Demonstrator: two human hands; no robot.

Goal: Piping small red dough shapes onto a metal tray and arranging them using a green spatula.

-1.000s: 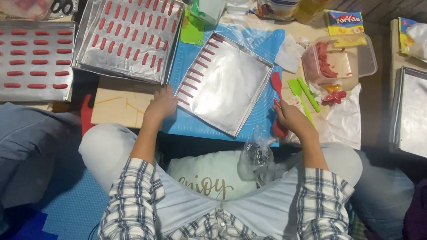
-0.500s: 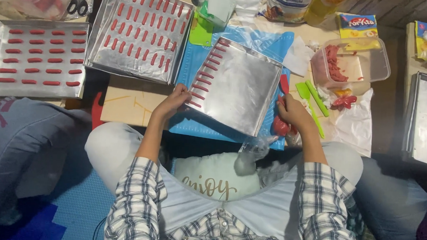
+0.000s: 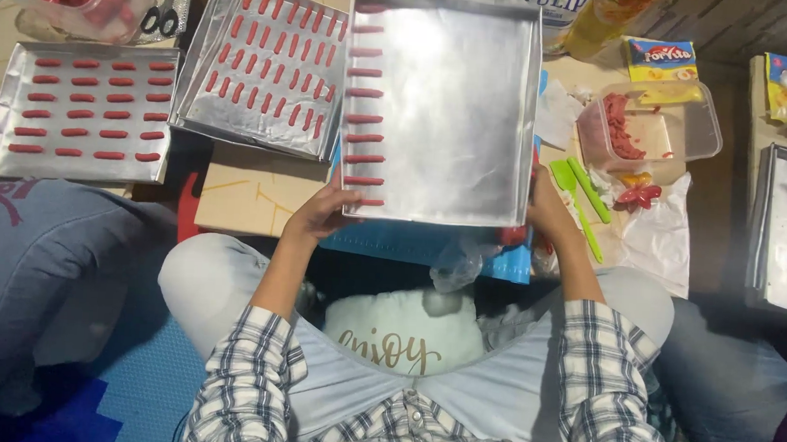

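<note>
Head view shows left hand [image 3: 321, 215] and right hand [image 3: 544, 212] gripping the near corners of a square foil-lined baking tray [image 3: 455, 115], lifted over the blue mat [image 3: 410, 245], with one column of red dough sticks [image 3: 364, 119] laid and most foil bare.

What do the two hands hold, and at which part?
A foil-lined tray, held by both hands: left hand at its near left corner, right hand at its near right edge.
</note>
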